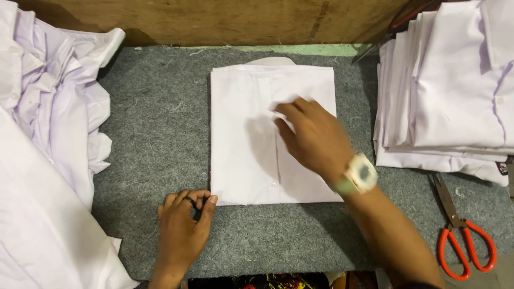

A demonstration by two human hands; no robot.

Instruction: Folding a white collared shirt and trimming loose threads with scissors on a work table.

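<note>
A: Where is the folded white shirt placed?

B: Centre of frame, flat on the grey felt mat, long axis running top to bottom.

A: Hands?

B: Right hand is laid on its right half, fingers spread flat, nothing gripped. Left hand is curled loosely at the lower-left corner, fingertips just touching the edge. Right is nearer.
</note>
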